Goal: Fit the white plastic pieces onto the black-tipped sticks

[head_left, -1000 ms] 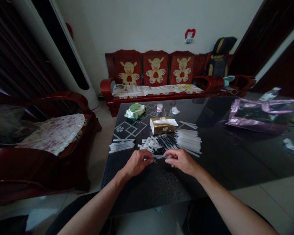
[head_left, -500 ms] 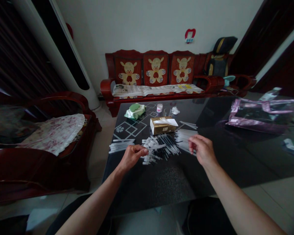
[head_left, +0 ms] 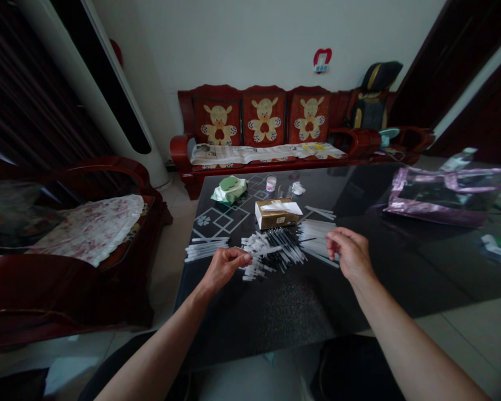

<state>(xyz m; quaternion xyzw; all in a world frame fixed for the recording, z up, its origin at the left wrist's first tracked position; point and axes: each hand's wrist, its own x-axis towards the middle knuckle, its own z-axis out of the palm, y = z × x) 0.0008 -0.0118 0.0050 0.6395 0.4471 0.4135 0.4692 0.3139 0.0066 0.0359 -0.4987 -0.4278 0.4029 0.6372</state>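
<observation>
My left hand (head_left: pixel 227 266) is closed in a pinch on a short translucent white pen piece (head_left: pixel 271 250), which points right above the pile. Under it lie loose white pen caps (head_left: pixel 254 243) and a fan of black pen refills (head_left: pixel 286 242). My right hand (head_left: pixel 349 250) is pinched too, at the right end of the clear pen barrels (head_left: pixel 315 234). A thin dark stick, apparently a pen refill (head_left: pixel 308 240), extends left from its fingertips; its part near the fingers is hard to see. At the left, long white pens (head_left: pixel 206 249) lie in a row.
Behind the pile stand a gold tissue box (head_left: pixel 278 217), a green wipes pack (head_left: pixel 229 191) and a small white cup (head_left: pixel 271 184). Crumpled tissue (head_left: pixel 298 188) lies nearby. A clear pink-edged bag (head_left: pixel 438 214) sits on the right of the black table (head_left: pixel 275 323).
My right hand has shifted slightly right, and a thin dark stick now shows at its fingertips. My left hand stays almost still with the pen piece.
</observation>
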